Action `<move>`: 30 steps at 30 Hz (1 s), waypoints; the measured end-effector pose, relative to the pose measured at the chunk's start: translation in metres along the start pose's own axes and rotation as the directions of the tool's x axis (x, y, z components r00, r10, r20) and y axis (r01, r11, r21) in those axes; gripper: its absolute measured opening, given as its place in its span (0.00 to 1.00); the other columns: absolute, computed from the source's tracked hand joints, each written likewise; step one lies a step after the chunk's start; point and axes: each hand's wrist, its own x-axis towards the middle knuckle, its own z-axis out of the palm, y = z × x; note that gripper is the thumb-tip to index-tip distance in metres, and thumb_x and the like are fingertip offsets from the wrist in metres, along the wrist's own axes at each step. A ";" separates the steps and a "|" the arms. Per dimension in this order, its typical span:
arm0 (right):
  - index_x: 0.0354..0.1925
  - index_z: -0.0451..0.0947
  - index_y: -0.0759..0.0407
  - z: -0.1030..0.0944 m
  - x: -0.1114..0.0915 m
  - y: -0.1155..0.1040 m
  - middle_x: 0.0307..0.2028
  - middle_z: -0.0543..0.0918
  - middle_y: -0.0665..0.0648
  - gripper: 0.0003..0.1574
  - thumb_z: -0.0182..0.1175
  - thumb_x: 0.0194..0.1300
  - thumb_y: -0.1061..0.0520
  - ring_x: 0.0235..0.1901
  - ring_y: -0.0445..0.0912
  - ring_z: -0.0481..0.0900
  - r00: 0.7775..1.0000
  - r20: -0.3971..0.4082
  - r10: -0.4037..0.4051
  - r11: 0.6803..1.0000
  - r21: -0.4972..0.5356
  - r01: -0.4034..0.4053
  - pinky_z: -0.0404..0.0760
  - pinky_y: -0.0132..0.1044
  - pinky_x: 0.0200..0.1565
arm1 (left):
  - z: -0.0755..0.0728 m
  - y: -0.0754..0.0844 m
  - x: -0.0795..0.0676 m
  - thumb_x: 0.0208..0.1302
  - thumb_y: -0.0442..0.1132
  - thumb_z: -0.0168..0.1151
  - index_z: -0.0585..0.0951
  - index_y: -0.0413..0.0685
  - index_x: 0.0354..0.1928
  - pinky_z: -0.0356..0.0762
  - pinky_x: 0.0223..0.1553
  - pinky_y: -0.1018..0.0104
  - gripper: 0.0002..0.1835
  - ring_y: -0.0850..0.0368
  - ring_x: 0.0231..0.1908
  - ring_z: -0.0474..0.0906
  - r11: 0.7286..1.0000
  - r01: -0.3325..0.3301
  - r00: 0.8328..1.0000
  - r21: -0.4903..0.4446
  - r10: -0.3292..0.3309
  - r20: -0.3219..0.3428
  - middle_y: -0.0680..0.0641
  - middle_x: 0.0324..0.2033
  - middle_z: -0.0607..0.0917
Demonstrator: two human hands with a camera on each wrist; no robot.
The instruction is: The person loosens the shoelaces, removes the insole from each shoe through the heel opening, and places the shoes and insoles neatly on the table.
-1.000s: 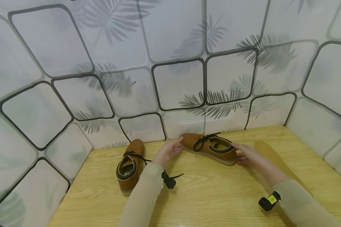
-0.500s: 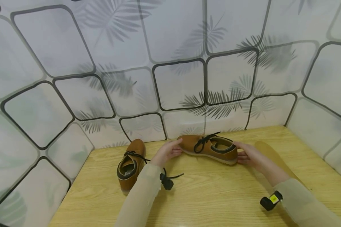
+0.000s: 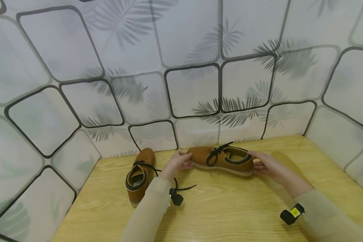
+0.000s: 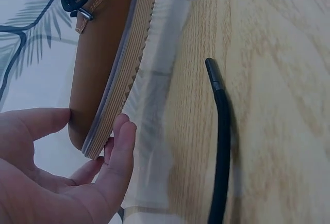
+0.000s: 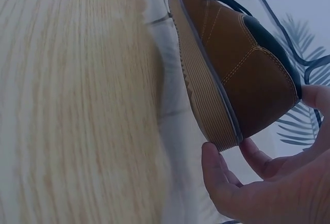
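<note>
A brown lace-up shoe [image 3: 204,156] with black laces lies sideways between the two hands, its toe to the left. At the toe, the left hand [image 3: 176,164] pinches it, thumb [image 4: 49,121] on top and fingertips under the sole edge. The right hand [image 3: 267,164] grips the heel, thumb at the collar and fingers below the sole, as the right wrist view shows. Both wrist views show a gap between the sole [image 5: 198,84] and the wooden table. Left of the left forearm, the matching shoe [image 3: 139,178] stands with its toe toward the wall.
A long flat tan piece [image 3: 285,162] with a rounded end lies on the wooden table [image 3: 224,211] at the right, partly hidden by the right forearm. One loose black lace end [image 4: 221,131] stretches over the tabletop. The leaf-patterned wall [image 3: 193,90] closes off the back and sides.
The held shoe's toe has shifted slightly left and toward the person, with the left hand moving along. The right hand has kept its grip on the heel. The other shoe stays put.
</note>
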 end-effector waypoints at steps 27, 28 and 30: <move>0.78 0.48 0.79 0.009 -0.026 -0.013 0.54 0.80 0.63 0.47 0.42 0.85 0.42 0.44 0.41 0.83 0.995 0.075 -0.061 0.997 -0.041 0.064 0.87 0.35 0.51 | -0.028 0.007 -0.066 0.80 0.36 0.59 0.60 0.22 0.75 0.90 0.50 0.52 0.33 0.48 0.37 0.92 0.978 -0.016 0.997 0.207 0.000 0.079 0.27 0.46 0.88; 0.78 0.48 0.79 0.010 -0.027 -0.013 0.52 0.81 0.62 0.47 0.42 0.85 0.42 0.43 0.41 0.83 0.995 0.076 -0.061 0.997 -0.039 0.064 0.87 0.35 0.51 | -0.029 0.008 -0.069 0.80 0.36 0.59 0.60 0.21 0.75 0.90 0.50 0.52 0.33 0.46 0.38 0.92 0.974 -0.025 0.996 0.224 0.005 0.091 0.27 0.46 0.87; 0.77 0.50 0.78 0.011 -0.029 -0.013 0.48 0.82 0.58 0.45 0.42 0.84 0.42 0.42 0.41 0.83 0.995 0.076 -0.060 0.998 -0.031 0.062 0.87 0.34 0.50 | -0.032 0.009 -0.075 0.80 0.36 0.59 0.63 0.20 0.74 0.90 0.50 0.52 0.32 0.42 0.40 0.93 0.965 -0.041 0.994 0.259 0.013 0.107 0.27 0.47 0.87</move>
